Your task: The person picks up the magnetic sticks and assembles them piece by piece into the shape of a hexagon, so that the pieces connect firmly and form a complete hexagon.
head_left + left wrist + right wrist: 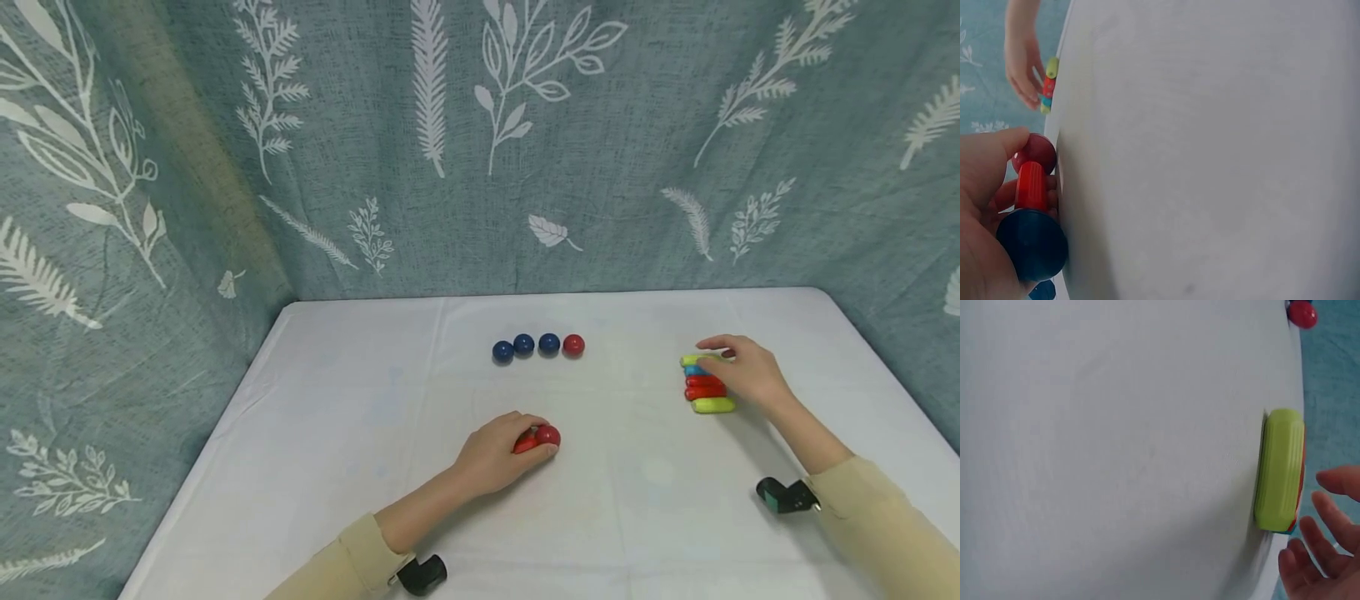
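Note:
In the left wrist view, my left hand (491, 454) holds a ridged red rod (1032, 186) with a red ball (1036, 152) at one end and a dark blue ball (1034, 245) at the other. The thumb lies against the red ball. From the head view the hand hides the blue ball. On the right, my right hand (746, 371) is over a row of short rods, its fingers loosely bent and apart. The row has a near yellow-green rod (713, 405), two red rods (704, 392), a blue rod (693, 371) and a far yellow-green rod (689, 361), partly covered.
Beyond my left hand, several dark blue balls (523, 345) and a red ball (573, 346) form a line on the white-covered table (360, 400). A leaf-patterned green-blue curtain (615, 150) stands behind and beside it.

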Motion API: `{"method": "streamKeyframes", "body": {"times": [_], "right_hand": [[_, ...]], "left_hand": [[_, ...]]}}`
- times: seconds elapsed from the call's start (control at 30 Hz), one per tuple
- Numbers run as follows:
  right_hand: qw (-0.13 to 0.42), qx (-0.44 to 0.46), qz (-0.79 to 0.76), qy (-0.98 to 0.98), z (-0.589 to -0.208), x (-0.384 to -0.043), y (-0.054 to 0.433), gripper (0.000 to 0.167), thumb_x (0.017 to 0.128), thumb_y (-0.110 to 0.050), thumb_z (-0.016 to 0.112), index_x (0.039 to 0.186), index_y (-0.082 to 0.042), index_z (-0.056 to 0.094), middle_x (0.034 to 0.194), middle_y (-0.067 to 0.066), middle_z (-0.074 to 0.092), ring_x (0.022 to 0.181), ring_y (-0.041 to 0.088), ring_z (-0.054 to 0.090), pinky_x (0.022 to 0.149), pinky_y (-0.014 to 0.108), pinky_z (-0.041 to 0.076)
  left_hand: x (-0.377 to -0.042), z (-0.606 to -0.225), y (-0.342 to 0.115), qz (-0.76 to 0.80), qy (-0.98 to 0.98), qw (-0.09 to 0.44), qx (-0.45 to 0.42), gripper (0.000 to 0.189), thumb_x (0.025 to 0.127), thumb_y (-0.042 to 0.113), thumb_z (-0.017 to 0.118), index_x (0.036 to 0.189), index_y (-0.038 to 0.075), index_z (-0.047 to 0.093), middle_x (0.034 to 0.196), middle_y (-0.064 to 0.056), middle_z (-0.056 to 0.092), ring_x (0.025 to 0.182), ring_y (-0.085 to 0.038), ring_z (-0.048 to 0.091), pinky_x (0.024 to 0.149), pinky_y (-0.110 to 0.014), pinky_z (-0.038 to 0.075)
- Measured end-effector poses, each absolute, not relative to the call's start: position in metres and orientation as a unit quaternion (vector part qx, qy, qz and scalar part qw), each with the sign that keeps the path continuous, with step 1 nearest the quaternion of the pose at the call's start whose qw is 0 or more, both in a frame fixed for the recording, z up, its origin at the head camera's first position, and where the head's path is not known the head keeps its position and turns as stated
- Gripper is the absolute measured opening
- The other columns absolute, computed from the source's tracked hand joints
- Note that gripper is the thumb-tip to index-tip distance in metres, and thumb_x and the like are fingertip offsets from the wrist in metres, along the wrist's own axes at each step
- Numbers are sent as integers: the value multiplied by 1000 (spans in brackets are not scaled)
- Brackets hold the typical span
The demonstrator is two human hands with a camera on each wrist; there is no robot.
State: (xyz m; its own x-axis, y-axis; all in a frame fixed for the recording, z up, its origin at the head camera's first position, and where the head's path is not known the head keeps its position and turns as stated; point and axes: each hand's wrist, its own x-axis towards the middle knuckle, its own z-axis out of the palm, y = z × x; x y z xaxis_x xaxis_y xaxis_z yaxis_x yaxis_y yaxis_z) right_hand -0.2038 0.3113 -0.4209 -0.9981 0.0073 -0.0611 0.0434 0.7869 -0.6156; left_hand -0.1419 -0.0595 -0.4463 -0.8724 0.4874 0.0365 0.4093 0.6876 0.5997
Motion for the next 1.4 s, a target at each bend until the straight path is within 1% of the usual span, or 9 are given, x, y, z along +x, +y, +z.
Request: {"method": "streamKeyframes", "body": {"times": [0.23,0.47,0.57,0.63,0.73,0.8,0.9,1.13,1.4], "right_hand": [[59,16,-334,940,-423,-213,313,42,98,-25,58,126,6,57,125,32,53,109,44,51,86,51,47],[57,-22,-310,949,-430,-222,298,35,94,-20,64,120,3,63,121,28,57,104,40,53,82,47,47],[50,-55,-302,950,-432,-222,289,32,93,-18,65,118,2,65,114,24,61,93,33,56,76,42,48],[50,-80,-309,946,-431,-220,282,30,92,-16,66,116,2,65,101,20,64,76,27,58,66,37,47],[46,-122,-306,943,-431,-217,272,27,91,-13,67,113,1,67,94,14,65,70,23,56,64,37,46],[42,-145,-303,941,-432,-215,265,24,90,-12,68,112,0,67,93,11,65,73,24,57,67,40,47],[37,-171,-296,939,-435,-213,256,21,89,-11,70,109,-3,68,101,10,66,89,25,58,79,45,47],[47,-220,-320,920,-440,-202,236,20,87,-8,71,107,-7,69,103,4,66,88,20,56,80,41,49],[68,-276,-330,900,-441,-188,209,20,87,-11,73,106,-12,70,100,-4,65,89,14,57,82,35,51]], "left_hand": [[-141,-448,-59,309,916,60,247,37,93,39,65,121,15,65,100,4,65,86,-9,55,73,-24,46],[-141,-450,-59,307,917,57,248,36,93,39,65,120,15,65,100,4,65,85,-9,55,72,-24,46],[-140,-451,-59,306,917,57,249,36,93,39,64,120,16,65,99,4,65,85,-9,55,72,-24,45],[-140,-451,-59,305,917,57,249,36,93,39,64,120,16,65,100,4,65,85,-9,55,72,-24,45],[-140,-451,-59,304,917,58,251,35,93,39,64,120,16,65,99,4,65,85,-9,55,72,-24,45],[-140,-450,-59,304,917,59,252,35,93,38,64,120,15,65,100,3,65,86,-9,55,72,-24,45],[-140,-450,-60,302,918,60,251,35,93,38,64,121,16,65,100,4,65,85,-9,54,72,-23,44],[-141,-451,-62,299,919,67,246,36,93,40,64,121,17,64,100,4,64,85,-9,53,72,-23,44],[-140,-448,-64,307,917,73,243,36,93,39,65,121,17,65,101,4,65,85,-9,53,72,-24,44]]}}
